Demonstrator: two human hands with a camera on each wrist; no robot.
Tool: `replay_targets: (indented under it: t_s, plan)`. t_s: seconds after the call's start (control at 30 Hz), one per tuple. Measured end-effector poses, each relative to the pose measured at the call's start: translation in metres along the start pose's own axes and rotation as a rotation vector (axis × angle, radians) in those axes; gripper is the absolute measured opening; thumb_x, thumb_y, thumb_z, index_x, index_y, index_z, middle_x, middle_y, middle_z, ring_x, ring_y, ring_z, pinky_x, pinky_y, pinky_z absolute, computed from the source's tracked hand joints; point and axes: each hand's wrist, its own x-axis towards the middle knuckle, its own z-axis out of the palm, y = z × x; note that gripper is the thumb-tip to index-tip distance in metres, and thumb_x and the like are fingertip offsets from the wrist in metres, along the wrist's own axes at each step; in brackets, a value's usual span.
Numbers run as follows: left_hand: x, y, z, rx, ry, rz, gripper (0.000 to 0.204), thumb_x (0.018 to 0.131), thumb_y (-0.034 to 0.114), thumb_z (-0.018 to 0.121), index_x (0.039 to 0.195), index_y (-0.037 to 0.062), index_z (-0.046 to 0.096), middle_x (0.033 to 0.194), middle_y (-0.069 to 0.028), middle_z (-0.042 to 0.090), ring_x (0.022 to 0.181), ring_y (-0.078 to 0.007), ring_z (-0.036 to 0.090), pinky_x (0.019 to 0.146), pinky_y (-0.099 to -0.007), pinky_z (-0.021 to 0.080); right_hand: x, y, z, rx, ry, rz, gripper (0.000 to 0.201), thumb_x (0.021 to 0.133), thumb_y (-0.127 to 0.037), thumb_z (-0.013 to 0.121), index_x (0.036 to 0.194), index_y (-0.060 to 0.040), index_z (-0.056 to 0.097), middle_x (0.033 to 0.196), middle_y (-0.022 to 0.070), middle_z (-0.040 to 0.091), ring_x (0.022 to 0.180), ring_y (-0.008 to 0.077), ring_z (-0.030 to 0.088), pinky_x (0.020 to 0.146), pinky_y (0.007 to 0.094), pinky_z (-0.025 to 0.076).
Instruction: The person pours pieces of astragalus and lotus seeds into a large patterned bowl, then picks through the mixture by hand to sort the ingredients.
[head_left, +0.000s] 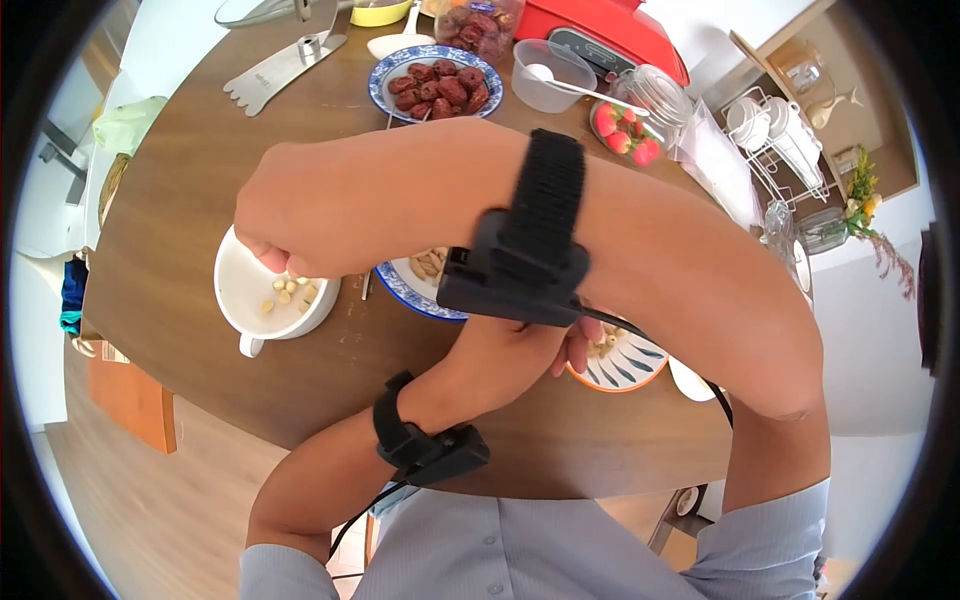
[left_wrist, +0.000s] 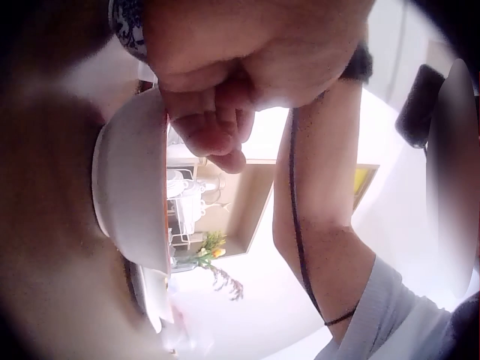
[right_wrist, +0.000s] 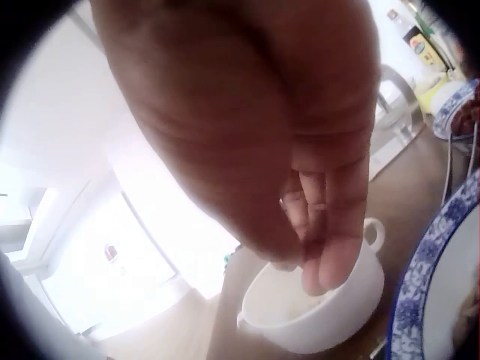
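Observation:
My right hand (head_left: 330, 205) is over a white cup (head_left: 232, 290) with side handles, at the left of the table. Pale seeds (head_left: 283, 290) lie in the cup. In the right wrist view, its thumb and fingers (right_wrist: 334, 262) point down close together at the opening; whether a seed is between them I cannot tell. My left hand (head_left: 545, 355) reaches under the right arm to an orange-rimmed bowl (head_left: 635, 372) with pale pieces in it. In the left wrist view, its loosely curled fingers (left_wrist: 210, 139) are above the rim, with nothing seen in them.
A blue-and-white bowl (head_left: 415, 297) with beige pieces is partly hidden under the right forearm. Behind stand a bowl of red dates (head_left: 440, 90), a clear plastic tub (head_left: 550, 95), a jar of strawberries (head_left: 625, 130) and a red appliance (head_left: 600, 35). A white spoon (head_left: 690, 380) lies right.

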Motion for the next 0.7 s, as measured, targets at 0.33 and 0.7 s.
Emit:
replay_targets:
  t_s: [0.33, 0.7]
  plan:
    - [0.012, 0.019, 0.003, 0.003, 0.020, 0.008, 0.028, 0.095, -0.008, 0.039, 0.108, 0.0002, 0.063, 0.088, -0.0099, 0.069, 0.066, -0.0154, 0.067, 0.053, -0.0259, 0.051, -0.100, 0.002, -0.056, 0.179, 0.030, 0.396, 0.014, 0.090, -0.010, 0.066, 0.100, 0.0002, 0.066, 0.084, 0.0097, 0.070, 0.076, 0.0200, 0.066, 0.072, 0.0357, 0.053]
    - [0.003, 0.023, -0.010, 0.042, 0.125, 0.240, 0.028, 0.099, -0.003, 0.036, 0.110, -0.0016, 0.062, 0.091, -0.0120, 0.069, 0.064, -0.0168, 0.063, 0.053, -0.0257, 0.047, -0.268, -0.038, 0.001, -0.179, 0.023, 0.679, 0.010, 0.089, -0.008, 0.062, 0.090, 0.0022, 0.064, 0.082, 0.0204, 0.068, 0.081, 0.0398, 0.068, 0.072, 0.0465, 0.053]
